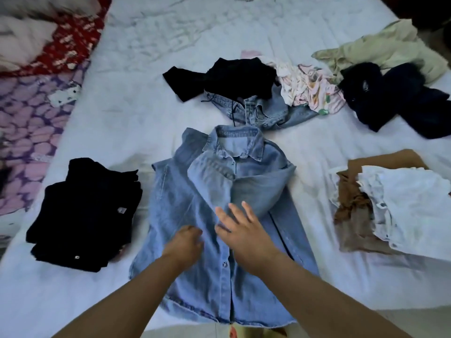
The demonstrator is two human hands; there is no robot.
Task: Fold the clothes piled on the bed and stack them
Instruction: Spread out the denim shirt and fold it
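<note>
A light blue denim shirt [244, 186] lies face up on the white bed [136, 106], collar away from me, both sleeves folded in across the chest. My left hand [186, 242] has its fingers curled on the shirt's front near the button placket; whether it pinches the cloth is unclear. My right hand [240, 230] lies flat with straight fingers on the shirt's middle. A stack of folded black clothes [83, 215] sits to the shirt's left. A stack with a brown garment and a white one [390, 211] sits to the right.
Unfolded clothes lie beyond the shirt: a black top [227, 76] over denim jeans [266, 111], a pale floral garment [312, 89], dark navy items [395, 96] and a pale green one [380, 50]. A purple and red patterned blanket [31, 113] covers the left edge.
</note>
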